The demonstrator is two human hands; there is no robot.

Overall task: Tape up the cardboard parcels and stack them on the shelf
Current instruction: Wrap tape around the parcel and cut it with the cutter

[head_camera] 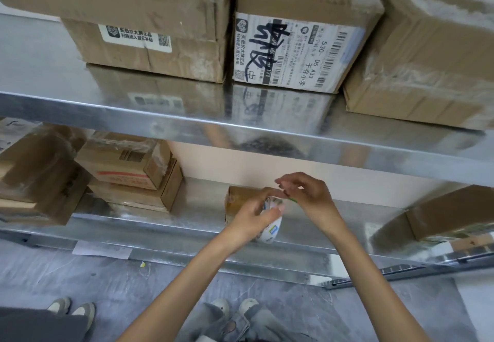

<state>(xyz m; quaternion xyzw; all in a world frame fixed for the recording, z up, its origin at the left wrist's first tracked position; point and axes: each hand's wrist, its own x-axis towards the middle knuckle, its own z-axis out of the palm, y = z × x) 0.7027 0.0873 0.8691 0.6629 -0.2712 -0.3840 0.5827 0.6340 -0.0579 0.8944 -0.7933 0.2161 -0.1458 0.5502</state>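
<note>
My left hand grips a roll of clear packing tape with a white printed core, held over the lower metal shelf. My right hand pinches the tape's free end, marked by a small green tab, just right of the roll. A small cardboard parcel stands on the lower shelf directly behind the roll, partly hidden by my left hand.
The upper shelf holds three taped parcels, the middle one with a large shipping label. Stacked boxes sit lower left, another box lower right. Another person's shoes stand at bottom left on the grey floor.
</note>
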